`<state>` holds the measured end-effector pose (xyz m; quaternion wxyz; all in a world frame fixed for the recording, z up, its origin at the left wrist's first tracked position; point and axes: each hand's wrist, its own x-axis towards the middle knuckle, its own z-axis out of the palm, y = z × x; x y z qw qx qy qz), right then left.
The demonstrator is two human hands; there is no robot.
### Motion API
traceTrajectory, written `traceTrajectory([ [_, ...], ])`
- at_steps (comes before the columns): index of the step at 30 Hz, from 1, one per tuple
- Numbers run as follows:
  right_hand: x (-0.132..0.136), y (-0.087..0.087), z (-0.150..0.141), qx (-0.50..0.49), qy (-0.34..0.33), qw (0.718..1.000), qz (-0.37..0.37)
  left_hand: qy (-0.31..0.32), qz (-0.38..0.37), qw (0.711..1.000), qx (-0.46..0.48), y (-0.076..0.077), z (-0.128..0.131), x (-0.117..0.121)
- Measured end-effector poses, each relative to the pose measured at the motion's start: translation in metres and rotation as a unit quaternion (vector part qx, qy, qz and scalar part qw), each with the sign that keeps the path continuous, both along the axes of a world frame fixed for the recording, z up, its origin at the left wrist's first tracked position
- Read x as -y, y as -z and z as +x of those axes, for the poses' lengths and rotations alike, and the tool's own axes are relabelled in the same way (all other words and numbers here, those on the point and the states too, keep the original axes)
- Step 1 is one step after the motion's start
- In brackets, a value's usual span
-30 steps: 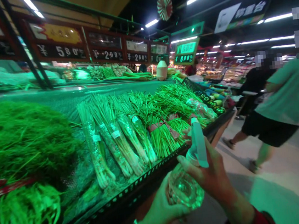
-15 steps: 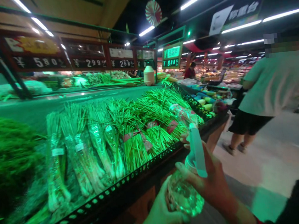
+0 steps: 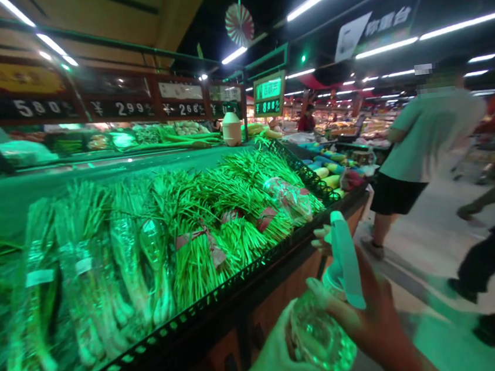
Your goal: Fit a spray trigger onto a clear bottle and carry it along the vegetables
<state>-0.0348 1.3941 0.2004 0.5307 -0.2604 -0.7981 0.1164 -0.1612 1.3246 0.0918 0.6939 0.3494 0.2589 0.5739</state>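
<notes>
The left grip (image 3: 276,353) cups the clear plastic spray bottle (image 3: 320,337) around its body, and the right grip (image 3: 366,308) is closed on its neck below the pale blue trigger head (image 3: 346,260). Both are shut on it, just off the desk's (image 3: 225,306) near edge. Sleeved spring onions (image 3: 92,267) and tied chives (image 3: 230,234) lie on green-lit mesh (image 3: 96,172) – price boards (image 3: 111,108) above, a shopper (image 3: 428,137) in the aisle.
</notes>
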Motion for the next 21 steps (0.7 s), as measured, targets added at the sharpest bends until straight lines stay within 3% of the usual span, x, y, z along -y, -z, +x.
traceTrajectory([
  [7,-0.04,-0.006,0.009,0.003,-0.025,0.998,-0.052,0.071,0.04,0.995,0.054,0.003,-0.002,-0.052],
  [11,-0.071,-0.013,0.002,0.004,-0.029,0.996,-0.085,0.06,0.043,0.995,0.071,0.003,-0.006,-0.084],
  [21,-0.146,-0.029,-0.021,0.027,-0.091,0.994,-0.057,0.041,0.027,0.999,0.016,-0.014,-0.022,-0.142],
])
